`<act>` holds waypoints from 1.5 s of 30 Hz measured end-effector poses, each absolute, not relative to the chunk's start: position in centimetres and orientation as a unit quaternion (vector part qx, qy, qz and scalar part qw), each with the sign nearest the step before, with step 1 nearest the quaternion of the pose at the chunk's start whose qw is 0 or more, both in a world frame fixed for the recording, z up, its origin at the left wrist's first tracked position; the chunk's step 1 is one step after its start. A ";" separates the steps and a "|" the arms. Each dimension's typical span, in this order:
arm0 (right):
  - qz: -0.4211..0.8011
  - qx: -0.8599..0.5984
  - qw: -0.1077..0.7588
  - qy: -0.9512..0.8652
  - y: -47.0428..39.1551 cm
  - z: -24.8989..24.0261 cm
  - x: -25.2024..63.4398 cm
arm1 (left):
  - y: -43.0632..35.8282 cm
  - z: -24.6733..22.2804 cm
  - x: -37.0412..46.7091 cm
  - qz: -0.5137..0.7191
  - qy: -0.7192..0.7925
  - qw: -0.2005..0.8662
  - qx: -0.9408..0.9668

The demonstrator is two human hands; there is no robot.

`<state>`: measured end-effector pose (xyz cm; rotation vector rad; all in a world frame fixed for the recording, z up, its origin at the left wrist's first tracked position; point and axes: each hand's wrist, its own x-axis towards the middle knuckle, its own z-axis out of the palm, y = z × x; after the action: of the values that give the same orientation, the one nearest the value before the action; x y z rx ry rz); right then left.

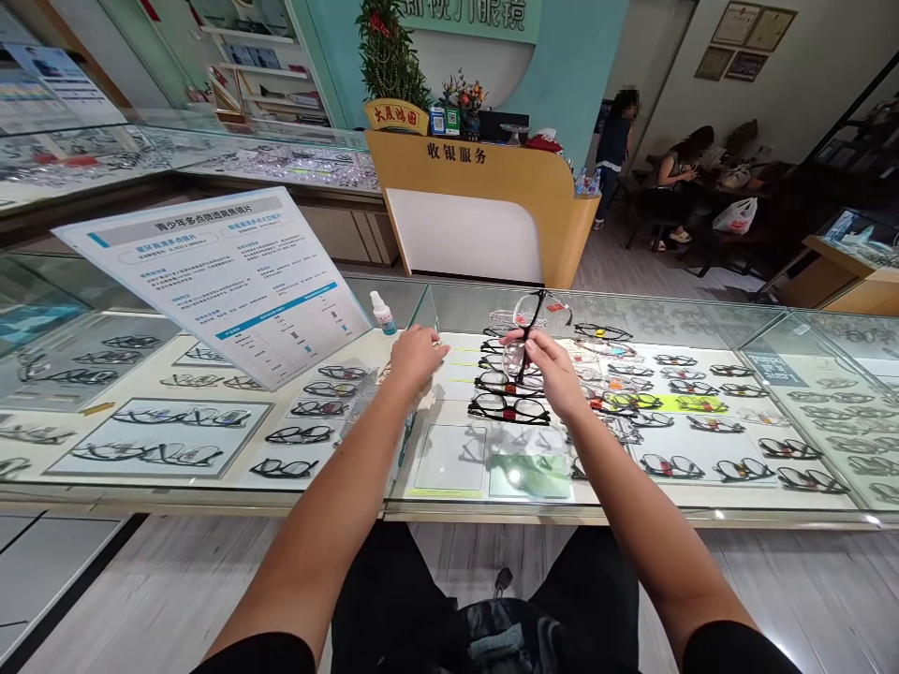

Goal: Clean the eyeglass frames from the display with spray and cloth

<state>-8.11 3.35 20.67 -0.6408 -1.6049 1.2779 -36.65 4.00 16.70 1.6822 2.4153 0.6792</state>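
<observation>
Raised over the glass display counter, my right hand (552, 367) pinches a pair of black-framed glasses (532, 321), which is turned on its side. My left hand (420, 359) is closed, its fingers bent together near a crumpled pale cloth or wrapper (426, 393) on the counter; whether it grips this is hard to tell. A small white spray bottle (383, 314) stands just beyond and to the left of my left hand. Below my right hand, rows of glasses (509, 409) lie in the case.
A large printed sign (231, 271) leans over the counter at the left. Behind the counter stands a wooden cashier desk (484, 159) with a plant (393, 56). Two people are at the back right, one standing, one seated. A glass divider (409, 412) runs near my left forearm.
</observation>
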 end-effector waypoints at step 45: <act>0.601 -0.167 0.433 -0.651 2.0 20.7 -8.7 | -0.7 22.8 -29.5 0.579 0.461 0.514 0.433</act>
<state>-8.66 1.96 20.71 -0.4165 -1.6214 1.4984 -29.52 -0.72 22.79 1.0416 1.1088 1.3914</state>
